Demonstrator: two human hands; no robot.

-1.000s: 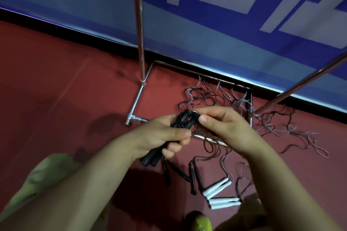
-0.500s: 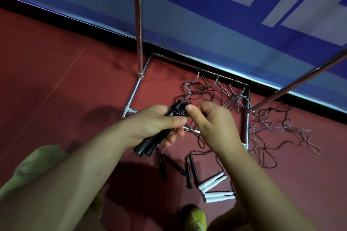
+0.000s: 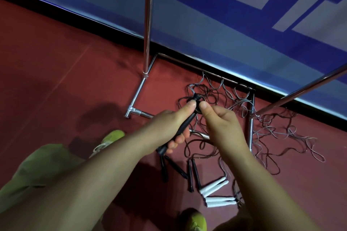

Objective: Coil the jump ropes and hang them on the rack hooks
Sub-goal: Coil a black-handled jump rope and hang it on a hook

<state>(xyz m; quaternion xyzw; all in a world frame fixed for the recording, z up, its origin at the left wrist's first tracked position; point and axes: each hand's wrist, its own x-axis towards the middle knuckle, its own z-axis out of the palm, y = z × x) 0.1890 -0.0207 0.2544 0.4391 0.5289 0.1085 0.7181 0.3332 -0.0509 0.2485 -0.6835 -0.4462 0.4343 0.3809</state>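
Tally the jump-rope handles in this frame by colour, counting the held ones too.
Black handles on the floor: 4
White handles on the floor: 4
Black handles gripped in the left hand: the bundle looks like 2, though they overlap
Total: 10 handles

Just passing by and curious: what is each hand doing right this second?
Left hand: closed around black rope handles.
Right hand: pinching something at the top of those handles, probably the cord; too small to tell.
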